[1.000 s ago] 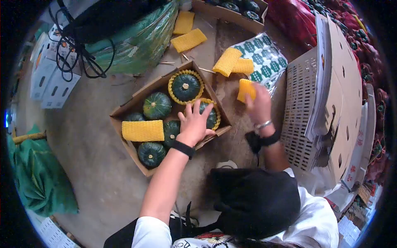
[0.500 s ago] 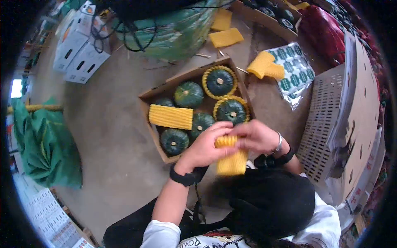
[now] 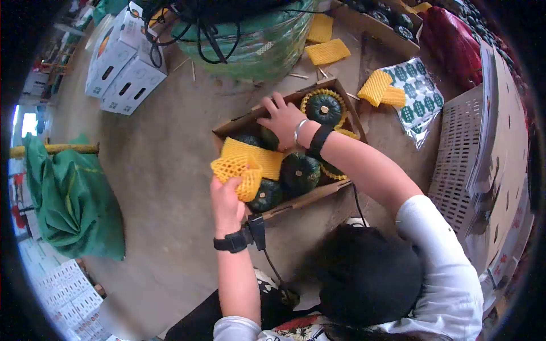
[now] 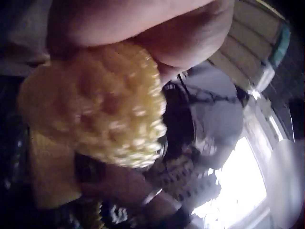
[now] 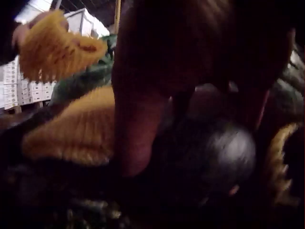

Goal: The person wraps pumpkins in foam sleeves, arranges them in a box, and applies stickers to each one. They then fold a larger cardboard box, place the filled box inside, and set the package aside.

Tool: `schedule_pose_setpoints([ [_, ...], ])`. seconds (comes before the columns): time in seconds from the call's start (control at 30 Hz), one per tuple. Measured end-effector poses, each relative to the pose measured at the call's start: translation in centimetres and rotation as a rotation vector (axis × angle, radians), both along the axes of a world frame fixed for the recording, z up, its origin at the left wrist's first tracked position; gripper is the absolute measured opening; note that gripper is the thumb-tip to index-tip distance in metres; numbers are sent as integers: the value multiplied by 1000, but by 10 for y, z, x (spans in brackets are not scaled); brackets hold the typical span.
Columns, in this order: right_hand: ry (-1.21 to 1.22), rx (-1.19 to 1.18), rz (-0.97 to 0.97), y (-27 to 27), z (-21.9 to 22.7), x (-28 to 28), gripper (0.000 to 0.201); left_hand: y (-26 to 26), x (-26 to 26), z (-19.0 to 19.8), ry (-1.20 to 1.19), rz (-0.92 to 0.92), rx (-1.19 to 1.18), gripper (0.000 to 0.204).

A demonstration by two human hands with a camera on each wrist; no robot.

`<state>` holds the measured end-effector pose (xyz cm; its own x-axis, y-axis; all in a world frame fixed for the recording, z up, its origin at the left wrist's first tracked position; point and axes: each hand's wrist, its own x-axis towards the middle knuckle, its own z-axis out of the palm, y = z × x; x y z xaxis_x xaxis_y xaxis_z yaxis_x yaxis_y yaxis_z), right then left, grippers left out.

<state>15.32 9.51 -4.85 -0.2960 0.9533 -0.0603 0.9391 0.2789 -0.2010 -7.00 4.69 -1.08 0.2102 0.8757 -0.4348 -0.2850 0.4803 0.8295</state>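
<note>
Head view: my left hand [image 3: 226, 200] grips a yellow foam net [image 3: 236, 173] beside the box [image 3: 310, 197]; my right hand [image 3: 282, 118] grasps a green squash [image 3: 269, 138] inside.

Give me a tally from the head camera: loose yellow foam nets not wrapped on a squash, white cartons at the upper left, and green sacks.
Loose yellow foam nets: 6 (1 in the left hand, 1 lying in the box, 4 on the floor beyond it)
White cartons: 2
Green sacks: 2
Total: 10
</note>
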Motion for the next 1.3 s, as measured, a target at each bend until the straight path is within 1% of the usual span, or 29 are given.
schedule_pose_setpoints([
  [0.03, 112, -39, -45, 1, -5, -4, 79, 1, -5, 3, 5, 2, 35, 36],
  [0.07, 156, 93, -80, -5, -16, -7, 81, 2, -8, 5, 7, 8, 75, 38],
  [0.1, 154, 100, -72, -12, -14, -9, 81, 3, -9, 10, 5, 16, 82, 38],
  [0.17, -39, 318, -103, -26, -11, -17, 83, 0, -8, 17, 31, 108, 119, 39],
  [0.2, -96, 342, -143, -30, -16, -20, 84, -2, -6, 16, 31, 115, 117, 39],
  [0.23, -99, 342, -137, -32, -20, -19, 84, -3, 0, 13, -8, 52, 127, 39],
  [0.3, -63, -31, -202, -29, -23, -11, 85, -7, 9, 1, -49, -21, 152, 39],
  [0.37, -67, 2, -180, -22, -18, -4, 84, -7, 13, -17, 82, -71, 55, 41],
  [0.43, 277, -158, -222, -15, -18, 7, 86, -4, 12, 0, 67, -33, 69, 39],
  [0.47, 512, -206, -231, -11, -21, 16, 86, -2, 6, 8, 27, -43, 95, 37],
  [0.5, 798, -296, -270, -19, -6, 22, 77, -3, 0, 19, -8, -49, 114, 35],
  [0.57, 1598, -686, -354, -55, 30, 26, 61, -6, -4, 37, -2, -8, 163, 34],
  [0.63, 2190, -854, -385, -89, 35, 14, 48, -12, 5, 48, -38, -41, 178, 37],
  [0.67, 2167, -801, -507, -100, 34, 8, 46, -22, 21, 47, -26, -106, 170, 46],
  [0.7, 2060, -783, -529, -100, 21, 7, 45, -34, 36, 45, 121, -306, 201, 55],
  [0.77, 1337, -291, -463, -104, 27, 8, 44, -47, 50, 21, 169, -332, 233, 64],
  [0.8, 1175, -203, -460, -110, 46, 8, 51, -51, 54, 17, 164, -345, 230, 64],
  [0.83, 1043, -204, -354, -115, 67, 9, 53, -53, 57, 14, 130, -375, 212, 66],
  [0.9, 739, -169, -205, -119, 69, 14, 50, -59, 61, 17, 94, -412, 186, 70],
  [0.93, 811, -59, -168, -121, 72, 14, 40, -60, 62, 24, 52, -437, 119, 70],
  [0.97, 809, -59, -167, -119, 71, 16, 40, -59, 62, 27, 11, -457, 53, 71],
  [1.03, 1165, -288, -451, -117, 61, 19, 33, -60, 54, 18, -30, -453, 108, 68],
  [1.07, 1406, -297, -600, -109, 46, 27, 25, -59, 51, 20, -170, -444, 54, 67],
  [1.1, 1822, -460, -813, -104, 22, 38, 25, -59, 49, 23, -311, -437, 6, 66],
  [1.17, 1971, -700, -762, -106, 12, 23, 24, -62, 51, 23, -381, -385, 11, 66],
  [1.2, 2075, -986, -708, -114, 52, 9, 26, -63, 50, 23, -486, -363, -87, 67],
  [1.23, 2026, -892, -660, -120, 51, 3, 26, -67, 47, 23, -585, -343, -195, 68],
  [1.27, 1972, -799, -619, -126, 50, -2, 27, -65, 45, 17, -558, -378, -155, 66],
  [1.3, 1891, -704, -748, -118, 60, -5, 28, -59, 45, 19, -560, -374, -147, 66],
])
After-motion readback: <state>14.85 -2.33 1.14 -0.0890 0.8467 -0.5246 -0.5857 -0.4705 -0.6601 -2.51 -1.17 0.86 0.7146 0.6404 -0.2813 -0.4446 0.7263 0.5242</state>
